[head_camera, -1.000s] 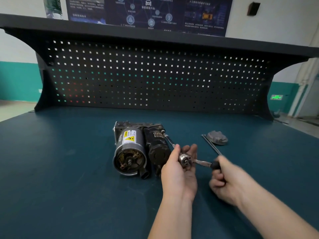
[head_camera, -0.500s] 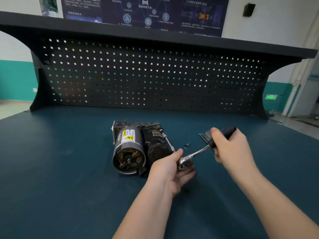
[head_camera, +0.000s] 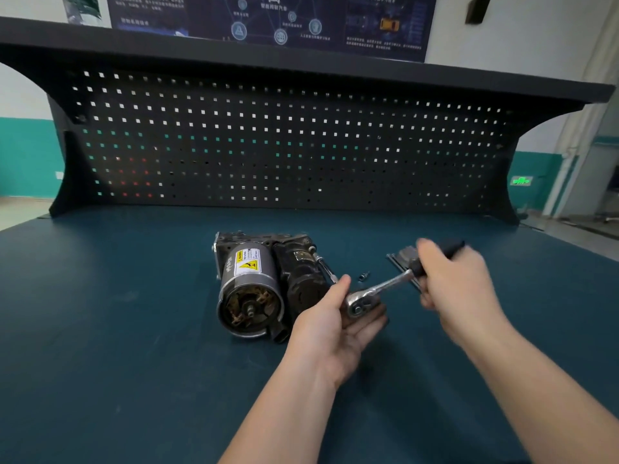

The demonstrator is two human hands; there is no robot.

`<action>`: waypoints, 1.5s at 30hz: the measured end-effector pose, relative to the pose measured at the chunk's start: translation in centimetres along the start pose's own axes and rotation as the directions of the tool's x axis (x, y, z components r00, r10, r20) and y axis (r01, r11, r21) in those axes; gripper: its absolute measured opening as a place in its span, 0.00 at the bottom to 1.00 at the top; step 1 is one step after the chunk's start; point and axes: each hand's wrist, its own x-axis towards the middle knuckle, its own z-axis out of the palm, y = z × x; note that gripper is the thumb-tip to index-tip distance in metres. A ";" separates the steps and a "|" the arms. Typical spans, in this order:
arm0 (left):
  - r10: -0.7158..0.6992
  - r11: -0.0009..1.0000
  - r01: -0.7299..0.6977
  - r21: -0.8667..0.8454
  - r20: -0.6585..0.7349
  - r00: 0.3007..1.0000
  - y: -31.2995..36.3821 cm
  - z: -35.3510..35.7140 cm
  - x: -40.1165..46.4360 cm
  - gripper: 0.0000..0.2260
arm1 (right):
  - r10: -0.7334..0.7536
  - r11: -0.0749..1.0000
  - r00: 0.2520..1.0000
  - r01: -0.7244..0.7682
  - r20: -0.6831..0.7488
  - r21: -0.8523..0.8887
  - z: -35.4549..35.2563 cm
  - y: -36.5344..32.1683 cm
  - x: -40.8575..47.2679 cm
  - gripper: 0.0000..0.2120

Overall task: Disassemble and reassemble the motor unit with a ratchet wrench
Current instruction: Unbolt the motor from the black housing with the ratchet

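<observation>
Near the middle of the table (head_camera: 100, 329), a bit toward the back edge, the motor unit (head_camera: 261, 283) lies on its side with its open round end facing the person, and the copper parts inside show. Just to the right of it, the left hand (head_camera: 330, 333) cups the shiny head of the ratchet wrench (head_camera: 368, 298), thumb up along one side and fingers curled under it, so this grip is holding the wrench head. The right hand (head_camera: 452, 286) is blurry, but its grip is closed around the black handle of the wrench, which points toward the back right. A long thin bolt (head_camera: 323, 267) sticks out along the right side of the motor, and I cannot tell if the wrench head sits on it. A small screw (head_camera: 364, 276) lies loose on the table just beyond the wrench, and a grey cover piece (head_camera: 407, 254) peeks out from behind the right hand. I think the taking-apart part is under way, since the end of the motor is open and bits lie loose. The step in hand looks like working the long bolt with the wrench, or fixing the wrench head for it. The next move likely needs the head set square on the bolt, held steady by the left hand, while the right hand swings the handle in short strokes.
</observation>
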 end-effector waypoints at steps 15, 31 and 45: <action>0.023 0.995 -0.024 -0.099 -0.018 1.000 0.0 -0.1 0.1 0.12 | 0.525 0.786 0.850 -0.504 0.044 0.359 1.2 2.4 -2.4 0.13; 0.015 0.996 -0.016 -0.086 -0.003 1.000 0.3 -0.2 -0.1 0.12 | 0.612 0.675 0.782 -0.593 0.115 0.439 1.5 3.5 -2.9 0.13; 0.035 0.997 -0.036 -0.066 -0.022 0.999 0.3 -0.2 -0.4 0.08 | 0.475 0.823 0.880 -0.450 0.014 0.346 1.8 2.0 -2.2 0.13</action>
